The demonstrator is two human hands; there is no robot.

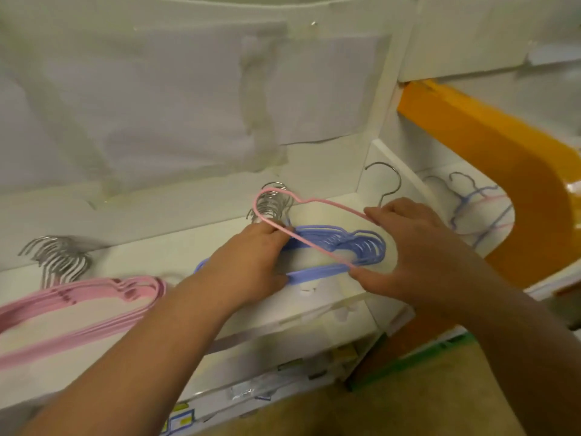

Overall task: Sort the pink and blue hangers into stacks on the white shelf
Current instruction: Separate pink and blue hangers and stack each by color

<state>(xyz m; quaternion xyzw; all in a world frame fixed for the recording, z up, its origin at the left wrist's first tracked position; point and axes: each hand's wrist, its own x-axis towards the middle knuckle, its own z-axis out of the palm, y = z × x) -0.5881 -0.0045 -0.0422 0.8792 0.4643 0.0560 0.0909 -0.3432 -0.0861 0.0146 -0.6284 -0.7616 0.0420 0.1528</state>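
A single pink hanger is lifted above the stack of blue hangers in the middle of the white shelf. My right hand grips the pink hanger at its right side, with the hanger's metal hook rising behind my fingers. My left hand is closed on the left part of the blue stack, and its fingertips also touch the pink hanger's rim. A stack of pink hangers lies on the shelf at the left, hooks pointing to the back.
A few more blue and pink hangers lie mixed in the compartment to the right, behind a white divider. An orange frame curves around that side. Taped paper covers the back wall. Labelled shelf fronts sit below.
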